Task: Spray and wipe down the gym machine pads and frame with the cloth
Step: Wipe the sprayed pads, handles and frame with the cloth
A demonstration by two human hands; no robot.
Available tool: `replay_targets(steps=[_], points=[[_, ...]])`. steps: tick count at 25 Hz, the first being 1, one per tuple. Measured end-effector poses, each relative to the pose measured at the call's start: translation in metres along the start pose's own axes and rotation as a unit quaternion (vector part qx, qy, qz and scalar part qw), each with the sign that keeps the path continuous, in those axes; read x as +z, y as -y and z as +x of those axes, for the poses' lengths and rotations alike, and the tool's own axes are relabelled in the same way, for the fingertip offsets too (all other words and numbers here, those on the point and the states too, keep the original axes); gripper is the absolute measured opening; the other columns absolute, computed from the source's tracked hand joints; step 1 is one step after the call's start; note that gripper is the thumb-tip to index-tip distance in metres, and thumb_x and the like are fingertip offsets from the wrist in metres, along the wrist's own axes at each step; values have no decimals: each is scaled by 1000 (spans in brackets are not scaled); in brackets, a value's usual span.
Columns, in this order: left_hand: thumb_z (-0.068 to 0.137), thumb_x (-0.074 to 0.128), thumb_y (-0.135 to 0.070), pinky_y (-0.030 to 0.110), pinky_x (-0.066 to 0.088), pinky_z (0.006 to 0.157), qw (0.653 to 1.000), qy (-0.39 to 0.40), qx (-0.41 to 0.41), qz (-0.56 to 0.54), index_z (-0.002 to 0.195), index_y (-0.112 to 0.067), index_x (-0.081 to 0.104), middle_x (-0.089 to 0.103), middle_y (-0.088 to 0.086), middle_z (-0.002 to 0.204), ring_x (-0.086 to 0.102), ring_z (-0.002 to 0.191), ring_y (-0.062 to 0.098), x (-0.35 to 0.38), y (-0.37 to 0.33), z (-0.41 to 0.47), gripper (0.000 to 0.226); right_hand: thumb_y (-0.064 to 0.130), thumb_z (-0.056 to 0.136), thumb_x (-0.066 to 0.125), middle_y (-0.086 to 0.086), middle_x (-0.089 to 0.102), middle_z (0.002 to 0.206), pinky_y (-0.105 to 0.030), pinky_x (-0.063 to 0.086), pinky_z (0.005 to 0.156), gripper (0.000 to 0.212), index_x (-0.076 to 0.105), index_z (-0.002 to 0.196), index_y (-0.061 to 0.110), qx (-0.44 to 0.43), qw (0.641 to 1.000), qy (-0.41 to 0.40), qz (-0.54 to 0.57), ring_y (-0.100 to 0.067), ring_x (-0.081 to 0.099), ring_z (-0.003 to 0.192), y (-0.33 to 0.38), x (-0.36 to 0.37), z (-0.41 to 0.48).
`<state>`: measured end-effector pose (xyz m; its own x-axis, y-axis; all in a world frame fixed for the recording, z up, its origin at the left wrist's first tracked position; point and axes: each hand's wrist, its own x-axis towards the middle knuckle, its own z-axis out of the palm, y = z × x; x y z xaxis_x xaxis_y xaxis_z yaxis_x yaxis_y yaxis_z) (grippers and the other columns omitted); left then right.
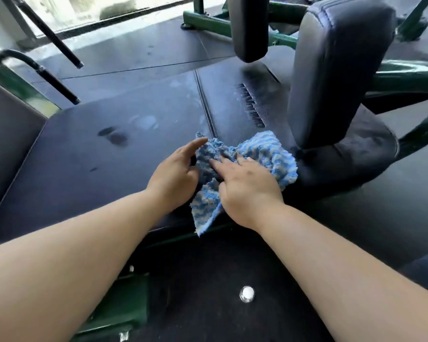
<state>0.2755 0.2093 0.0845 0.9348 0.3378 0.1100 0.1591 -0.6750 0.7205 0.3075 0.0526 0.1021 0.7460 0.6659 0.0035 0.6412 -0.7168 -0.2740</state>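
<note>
A blue-and-white striped cloth [265,154] lies bunched on the flat black pad [104,166] of the gym machine, near its seam. My left hand [177,174] grips the cloth's left edge, forefinger stretched along it. My right hand [248,186] presses down on the cloth's middle with fingers spread, and a corner hangs over the pad's front edge. Wet patches mark the pad to the left. An upright black pad [336,70] stands just right of the cloth. No spray bottle is in view.
Dark green frame tubes [405,77] run behind and right of the upright pad. A second hanging black pad [250,25] is at the top centre. Black handle bars [52,82] slant in at the upper left. A silver bolt [246,293] sits on the dark panel below.
</note>
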Motion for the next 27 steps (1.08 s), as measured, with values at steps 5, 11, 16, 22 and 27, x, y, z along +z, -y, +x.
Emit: replay_targets(steps=[5,11,16,22,27], points=[[76,50,0,28,48,96,964,11,-92,-250,97,-33,67,73,-11,97,63,101,14,-10,-14,-41,43,16,92,45,0,53,137,-29,30,112,58,36,144,40,-65,973,-5,222,-16,45,129,-9,4,-33],[76,75,-19,13,48,82,981,132,34,-140,126,-45,46,64,-16,106,62,84,-1,9,-49,-64,63,18,102,41,3,55,127,-29,47,99,42,40,143,30,99,765,-8,636,-10,60,107,-16,-24,-19],[77,53,-28,27,46,85,995,24,94,-24,89,-17,69,58,-7,99,58,88,10,9,-48,-61,23,22,98,42,-7,63,125,-35,54,90,35,54,130,18,145,548,78,820,-21,67,101,-16,-20,-46],[89,46,-14,24,38,62,992,96,1,-82,69,-24,47,54,-15,63,46,61,0,48,-30,-109,22,2,84,48,-17,58,130,-45,39,103,51,55,133,15,203,584,228,752,-32,55,112,-61,29,-109],[92,38,-21,39,52,82,941,101,-231,-224,82,-15,61,70,6,83,65,77,23,71,-5,-123,26,-13,81,43,-2,71,101,-23,55,70,50,65,107,24,297,842,104,439,-14,65,83,-75,79,-130]])
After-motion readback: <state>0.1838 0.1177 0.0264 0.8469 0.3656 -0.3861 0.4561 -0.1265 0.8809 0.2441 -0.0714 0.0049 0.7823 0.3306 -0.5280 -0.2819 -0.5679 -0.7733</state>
